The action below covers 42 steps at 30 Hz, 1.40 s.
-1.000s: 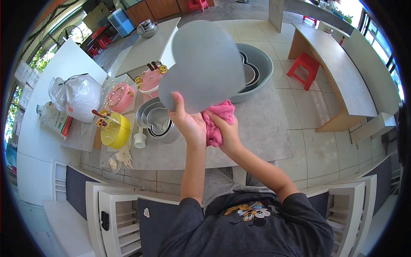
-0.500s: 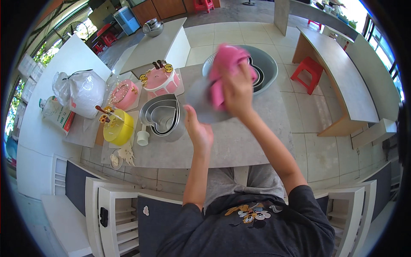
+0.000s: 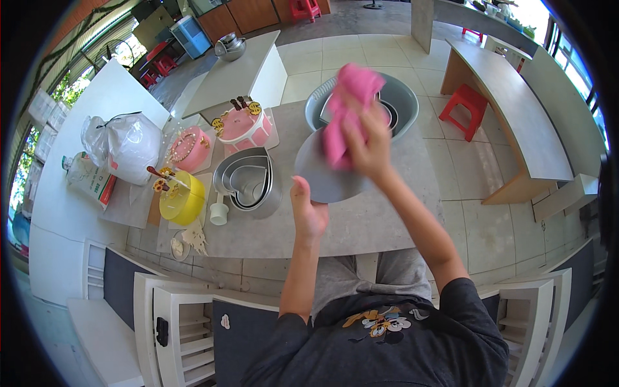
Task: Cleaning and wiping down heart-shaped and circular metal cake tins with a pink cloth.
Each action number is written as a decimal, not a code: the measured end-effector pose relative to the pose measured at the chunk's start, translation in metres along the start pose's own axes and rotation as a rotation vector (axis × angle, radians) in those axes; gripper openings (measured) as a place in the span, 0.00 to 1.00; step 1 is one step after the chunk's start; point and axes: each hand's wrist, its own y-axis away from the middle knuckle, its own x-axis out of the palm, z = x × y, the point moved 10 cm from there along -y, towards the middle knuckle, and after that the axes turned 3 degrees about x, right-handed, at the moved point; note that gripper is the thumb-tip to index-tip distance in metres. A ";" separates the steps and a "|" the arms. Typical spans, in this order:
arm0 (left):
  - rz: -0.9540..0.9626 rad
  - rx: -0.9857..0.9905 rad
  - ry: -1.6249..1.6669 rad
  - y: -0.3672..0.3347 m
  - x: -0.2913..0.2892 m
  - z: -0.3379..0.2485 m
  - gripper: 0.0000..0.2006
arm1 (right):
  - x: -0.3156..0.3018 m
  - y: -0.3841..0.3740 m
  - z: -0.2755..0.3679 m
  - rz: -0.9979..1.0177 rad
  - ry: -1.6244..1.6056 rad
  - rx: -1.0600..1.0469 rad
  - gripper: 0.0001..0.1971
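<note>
Two bare hands work above a grey stone surface. The left hand holds up a flat grey heart-shaped pan by its lower edge, the palm under the rim and the thumb raised along it; the grip is closed on the pan, which is tilted up off the surface. The right hand presses a pink cloth against the pan's face, its grip clenched around the bunched fabric, which hangs over the upper part of the pan.

Behind the pan a large round grey basin sits on the surface with more metal ware inside it, partly hidden by the cloth. Just left of the raised pan a nest of heart-shaped metal tins stands stacked one inside another. A small white cup stands just beside the tins. Farther left are a yellow cake with a stick-like topper, a pink cake with beaded decoration, and a taller pink cake with gold ornaments on a white board. A knotted clear plastic bag and a printed packet lie on a white table at the far left.

A red stool stands by a long wooden bench at the right, and white cabinet doors stand open below.
</note>
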 end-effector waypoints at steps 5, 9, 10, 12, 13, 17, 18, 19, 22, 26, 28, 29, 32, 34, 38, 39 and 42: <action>-0.143 -0.181 0.169 -0.006 -0.033 0.029 0.29 | 0.056 0.074 0.047 0.303 -0.029 -0.319 0.18; 0.090 -0.098 0.099 -0.002 0.015 -0.002 0.32 | 0.022 0.026 0.051 0.116 0.370 -0.521 0.17; 0.084 -0.063 -0.011 -0.002 0.016 -0.003 0.33 | 0.005 0.000 0.045 0.030 0.347 -0.425 0.17; 0.079 -0.033 -0.038 0.001 0.012 0.000 0.34 | 0.001 -0.008 0.023 -0.002 -0.043 -0.103 0.18; 0.085 0.017 -0.138 -0.004 0.005 -0.003 0.32 | 0.016 0.006 0.032 0.038 -0.061 -0.201 0.18; 0.005 -0.082 0.035 -0.013 0.006 -0.008 0.31 | 0.044 0.067 0.039 0.218 0.067 -0.437 0.18; 0.021 -0.183 0.180 -0.012 0.009 -0.006 0.31 | 0.047 0.071 0.045 0.245 0.089 -0.497 0.17; -0.043 -0.120 0.160 -0.016 0.003 -0.007 0.31 | 0.039 0.064 0.047 0.148 0.163 -0.562 0.16; -0.082 0.088 -0.023 -0.020 0.004 -0.035 0.31 | -0.006 0.011 0.044 -0.196 0.177 -0.451 0.17; -0.099 0.130 -0.103 -0.007 -0.005 -0.035 0.31 | -0.019 -0.015 -0.003 -0.213 -0.082 -0.034 0.19; -0.143 0.097 -0.124 -0.011 -0.028 -0.022 0.31 | 0.021 0.028 0.036 -0.046 0.129 -0.424 0.16; -0.184 0.053 -0.135 -0.013 -0.038 -0.011 0.31 | 0.044 0.062 0.049 0.077 0.212 -0.601 0.15; 0.214 -0.068 0.409 -0.019 -0.003 -0.010 0.31 | 0.048 0.082 0.042 0.236 0.244 -0.685 0.14; -0.170 -0.023 0.109 -0.015 -0.014 -0.018 0.30 | 0.018 0.056 0.036 0.101 0.349 -0.709 0.15; -0.160 0.033 0.135 -0.006 -0.019 -0.020 0.29 | -0.039 -0.020 0.001 -0.193 -0.041 -0.141 0.19; -0.184 -0.011 0.156 -0.003 -0.021 -0.010 0.29 | -0.038 -0.022 0.007 -0.193 -0.037 -0.139 0.19; -0.198 -0.037 0.097 -0.002 -0.030 -0.003 0.29 | 0.012 0.007 0.041 0.037 0.341 -0.460 0.16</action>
